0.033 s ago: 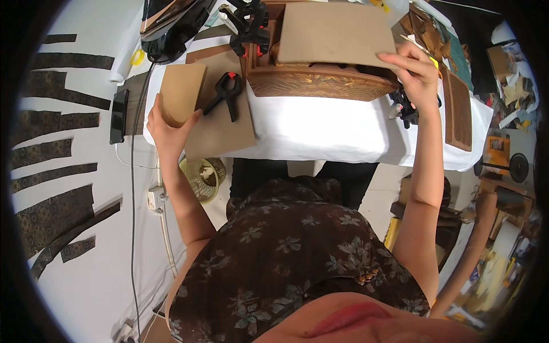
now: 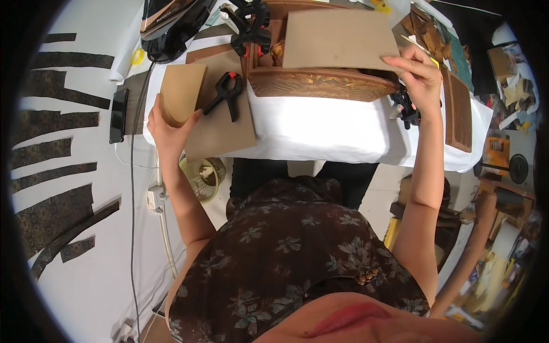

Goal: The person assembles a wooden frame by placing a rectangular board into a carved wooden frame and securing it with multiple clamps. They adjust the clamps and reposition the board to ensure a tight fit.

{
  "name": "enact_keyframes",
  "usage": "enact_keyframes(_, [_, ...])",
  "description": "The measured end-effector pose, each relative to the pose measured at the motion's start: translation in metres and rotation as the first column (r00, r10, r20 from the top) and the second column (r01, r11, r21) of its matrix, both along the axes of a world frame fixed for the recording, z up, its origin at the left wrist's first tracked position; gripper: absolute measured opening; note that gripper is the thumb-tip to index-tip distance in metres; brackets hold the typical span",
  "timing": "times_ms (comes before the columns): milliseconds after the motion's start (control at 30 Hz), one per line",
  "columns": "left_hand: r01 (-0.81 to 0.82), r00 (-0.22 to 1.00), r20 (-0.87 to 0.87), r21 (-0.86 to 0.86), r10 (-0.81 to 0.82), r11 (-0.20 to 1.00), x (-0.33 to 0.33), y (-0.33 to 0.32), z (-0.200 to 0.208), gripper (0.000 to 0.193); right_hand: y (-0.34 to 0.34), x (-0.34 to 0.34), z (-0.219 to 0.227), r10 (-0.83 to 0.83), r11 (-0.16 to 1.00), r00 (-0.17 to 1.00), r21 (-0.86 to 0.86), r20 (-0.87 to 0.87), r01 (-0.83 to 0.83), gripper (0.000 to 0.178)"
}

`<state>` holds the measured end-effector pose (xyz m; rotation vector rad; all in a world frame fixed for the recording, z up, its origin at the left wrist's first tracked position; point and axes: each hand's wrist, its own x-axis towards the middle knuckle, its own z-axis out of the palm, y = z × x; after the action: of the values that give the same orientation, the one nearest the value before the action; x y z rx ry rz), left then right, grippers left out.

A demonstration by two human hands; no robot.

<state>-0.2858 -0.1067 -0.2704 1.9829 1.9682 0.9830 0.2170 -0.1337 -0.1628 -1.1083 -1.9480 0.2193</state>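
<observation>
My right hand [image 2: 422, 83] pinches the right corner of a flat grey-brown board [image 2: 343, 40], thumb and fingers on its edge. That board is held over a brown wooden box [image 2: 320, 84] with a patterned front and hides much of its inside. On the left, my left hand [image 2: 171, 132] grips the near end of a smaller tan board [image 2: 183, 86], thumb and fingers on opposite edges. Beside it a black spring clamp [image 2: 230, 100] with a red tip lies on a larger brown board [image 2: 222, 136].
Black clamps [image 2: 250, 34] stand at the box's left end; another clamp [image 2: 407, 108] is under my right wrist. A brown panel [image 2: 458, 111] lies on the right of the white-covered table [image 2: 320, 128]. A phone [image 2: 118, 117], cable [image 2: 134, 171] and basket [image 2: 203, 178] are left.
The grey-brown board has shifted slightly right and toward me with my right hand, uncovering more of the box's left inside. My left hand and the tan board stay in place.
</observation>
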Motion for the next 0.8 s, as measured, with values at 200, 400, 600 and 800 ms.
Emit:
enact_keyframes(200, [0.01,1.0,-0.023,-0.013,-0.01,1.0,0.001,0.005,-0.016,0.102,0.014,0.009,-0.015,0.052,0.985,0.996,-0.167,0.069,-0.04,0.038])
enact_keyframes(400, [0.038,0.996,-0.076,0.007,-0.037,0.999,-0.006,0.011,-0.027,0.098,0.019,-0.009,-0.007,0.119,0.95,0.977,-0.306,0.174,-0.061,0.045])
enact_keyframes(600, [0.097,0.991,-0.1,0.09,-0.088,0.991,0.0,0.001,0.013,0.069,0.022,-0.019,0.004,0.148,0.942,0.951,-0.331,0.273,-0.052,0.037])
enact_keyframes(800, [0.485,0.839,0.083,0.335,-0.538,0.808,0.085,-0.001,0.095,0.037,0.034,-0.017,0.001,0.016,0.872,0.991,-0.487,0.129,0.05,0.02])
